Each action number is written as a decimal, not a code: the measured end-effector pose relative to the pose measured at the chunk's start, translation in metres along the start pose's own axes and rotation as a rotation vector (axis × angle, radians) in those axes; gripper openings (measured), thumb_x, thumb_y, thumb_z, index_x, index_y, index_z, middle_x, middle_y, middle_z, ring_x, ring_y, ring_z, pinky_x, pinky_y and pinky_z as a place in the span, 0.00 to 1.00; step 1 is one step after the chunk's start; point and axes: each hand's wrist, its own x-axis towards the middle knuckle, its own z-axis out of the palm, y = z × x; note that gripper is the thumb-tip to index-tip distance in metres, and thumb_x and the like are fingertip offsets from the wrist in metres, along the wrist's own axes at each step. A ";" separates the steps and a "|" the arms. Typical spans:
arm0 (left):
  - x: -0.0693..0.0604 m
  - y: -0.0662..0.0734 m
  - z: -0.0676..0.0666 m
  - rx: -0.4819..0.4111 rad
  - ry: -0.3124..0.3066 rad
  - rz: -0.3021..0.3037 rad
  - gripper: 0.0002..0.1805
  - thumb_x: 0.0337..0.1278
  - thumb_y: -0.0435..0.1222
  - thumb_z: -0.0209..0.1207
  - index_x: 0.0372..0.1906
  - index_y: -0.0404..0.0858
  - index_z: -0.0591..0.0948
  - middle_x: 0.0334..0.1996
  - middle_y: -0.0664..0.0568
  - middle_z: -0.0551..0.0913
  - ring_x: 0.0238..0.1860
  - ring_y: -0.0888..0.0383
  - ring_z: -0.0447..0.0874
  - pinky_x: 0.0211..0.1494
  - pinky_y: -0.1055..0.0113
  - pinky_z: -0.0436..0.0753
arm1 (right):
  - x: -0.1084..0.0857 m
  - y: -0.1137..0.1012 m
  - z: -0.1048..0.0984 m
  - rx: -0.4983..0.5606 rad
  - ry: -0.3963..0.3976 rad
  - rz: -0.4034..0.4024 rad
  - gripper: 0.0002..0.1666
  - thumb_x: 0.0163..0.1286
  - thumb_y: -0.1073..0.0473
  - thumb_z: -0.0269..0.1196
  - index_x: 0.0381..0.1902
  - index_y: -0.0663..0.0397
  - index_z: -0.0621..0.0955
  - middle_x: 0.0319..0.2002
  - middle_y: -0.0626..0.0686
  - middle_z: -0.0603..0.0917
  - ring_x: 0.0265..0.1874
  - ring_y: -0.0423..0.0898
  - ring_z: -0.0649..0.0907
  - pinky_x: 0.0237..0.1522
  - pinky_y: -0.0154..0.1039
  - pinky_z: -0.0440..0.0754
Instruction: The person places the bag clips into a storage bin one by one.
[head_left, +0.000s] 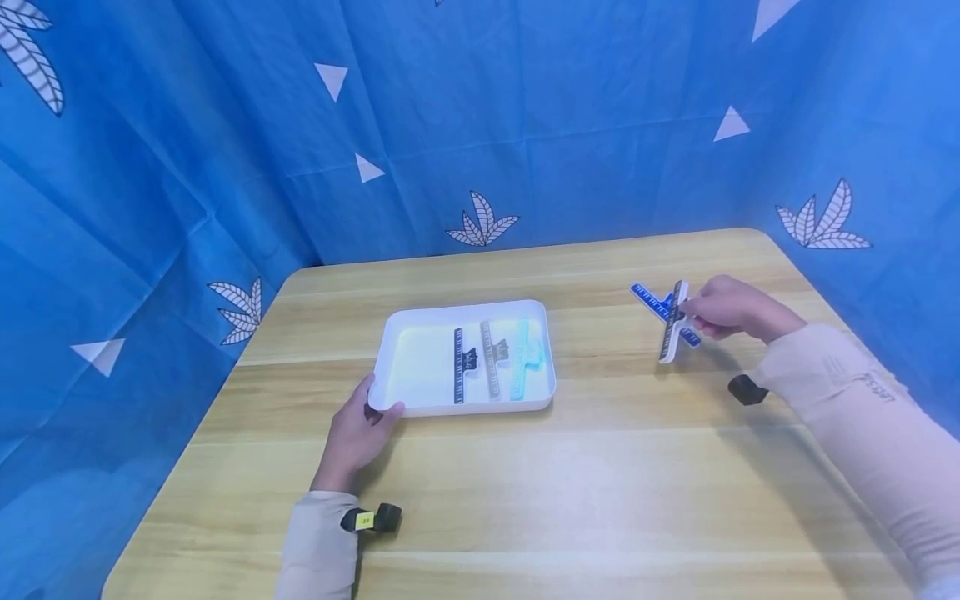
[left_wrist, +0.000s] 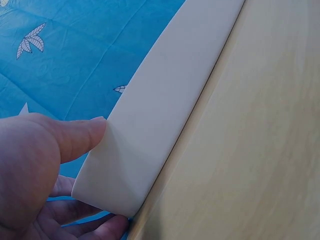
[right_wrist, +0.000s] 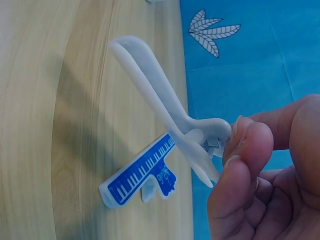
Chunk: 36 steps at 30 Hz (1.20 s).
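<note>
My left hand [head_left: 360, 435] grips the near left corner of a white tray [head_left: 420, 410], its thumb at the rim and its other fingers around the corner. In the tray lie a black clip [head_left: 459, 367], a grey clip [head_left: 491, 367] and a light teal clip [head_left: 520, 371], side by side. At the right, my right hand [head_left: 723, 308] pinches the handle end of a white clip with a black piano-key print [head_left: 670, 333]. That clip is held above the table in the right wrist view, its long jaws close together. Beneath it a blue piano-key clip [right_wrist: 142, 170] lies on the table.
The wooden table [head_left: 585, 500] has rounded far corners. Blue curtains [head_left: 600, 125] with leaf and triangle prints hang behind it and at both sides. A dark strap with a yellow tag [head_left: 364, 521] is on the left wrist, and a black device [head_left: 747, 389] on the right.
</note>
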 end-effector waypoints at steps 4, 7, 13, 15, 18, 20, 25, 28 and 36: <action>0.000 0.000 0.000 0.005 0.004 0.004 0.42 0.65 0.47 0.59 0.75 0.35 0.53 0.67 0.31 0.66 0.65 0.37 0.68 0.66 0.48 0.69 | 0.001 -0.001 0.002 -0.010 0.011 -0.004 0.18 0.75 0.58 0.49 0.31 0.65 0.79 0.17 0.47 0.74 0.15 0.38 0.70 0.19 0.30 0.72; -0.001 0.000 0.000 0.004 0.003 -0.001 0.42 0.65 0.47 0.59 0.75 0.35 0.53 0.67 0.31 0.66 0.65 0.37 0.68 0.66 0.48 0.69 | 0.003 -0.002 0.003 -0.009 0.015 -0.004 0.18 0.75 0.58 0.50 0.30 0.65 0.79 0.16 0.47 0.74 0.15 0.38 0.70 0.19 0.30 0.72; -0.001 0.002 0.000 -0.008 0.005 -0.007 0.42 0.65 0.46 0.59 0.75 0.35 0.53 0.67 0.31 0.65 0.65 0.37 0.67 0.66 0.48 0.69 | 0.004 -0.004 0.005 0.022 0.006 0.004 0.18 0.75 0.58 0.49 0.36 0.70 0.78 0.17 0.47 0.75 0.15 0.38 0.71 0.18 0.29 0.71; -0.001 0.002 0.000 -0.007 0.005 -0.008 0.42 0.65 0.46 0.59 0.75 0.35 0.53 0.67 0.31 0.65 0.65 0.37 0.67 0.66 0.48 0.69 | 0.005 -0.004 0.005 0.025 0.007 0.003 0.19 0.75 0.59 0.49 0.37 0.72 0.78 0.17 0.48 0.75 0.15 0.38 0.71 0.18 0.29 0.71; -0.001 0.001 0.000 -0.006 0.006 -0.009 0.42 0.65 0.47 0.59 0.75 0.35 0.53 0.67 0.31 0.65 0.65 0.37 0.67 0.66 0.48 0.69 | 0.005 -0.005 0.006 0.025 0.011 -0.001 0.18 0.75 0.59 0.50 0.37 0.73 0.78 0.17 0.48 0.76 0.15 0.38 0.71 0.19 0.29 0.72; 0.000 0.001 -0.001 -0.006 0.005 -0.008 0.42 0.65 0.47 0.59 0.75 0.35 0.53 0.67 0.31 0.65 0.65 0.37 0.67 0.66 0.48 0.68 | 0.006 -0.006 0.007 0.025 0.015 -0.003 0.18 0.74 0.60 0.50 0.37 0.72 0.78 0.17 0.48 0.76 0.15 0.38 0.71 0.19 0.29 0.73; 0.000 0.000 -0.001 -0.005 0.002 -0.011 0.43 0.65 0.48 0.58 0.75 0.34 0.53 0.67 0.31 0.64 0.65 0.37 0.67 0.67 0.48 0.68 | 0.006 -0.008 0.009 0.024 0.023 -0.013 0.17 0.74 0.60 0.50 0.33 0.69 0.79 0.17 0.48 0.76 0.15 0.38 0.72 0.20 0.30 0.76; 0.000 0.000 -0.001 -0.003 0.001 -0.010 0.43 0.65 0.48 0.58 0.75 0.34 0.53 0.67 0.31 0.64 0.65 0.37 0.67 0.66 0.48 0.68 | 0.006 -0.010 0.010 0.017 0.029 -0.018 0.17 0.74 0.60 0.50 0.31 0.68 0.78 0.18 0.49 0.77 0.15 0.38 0.73 0.21 0.31 0.77; 0.000 0.001 -0.001 0.001 0.009 0.003 0.43 0.65 0.47 0.59 0.75 0.34 0.53 0.66 0.31 0.66 0.64 0.37 0.68 0.66 0.48 0.69 | 0.007 -0.016 0.013 0.023 0.020 -0.020 0.17 0.74 0.59 0.50 0.35 0.70 0.78 0.18 0.49 0.76 0.16 0.38 0.72 0.20 0.31 0.76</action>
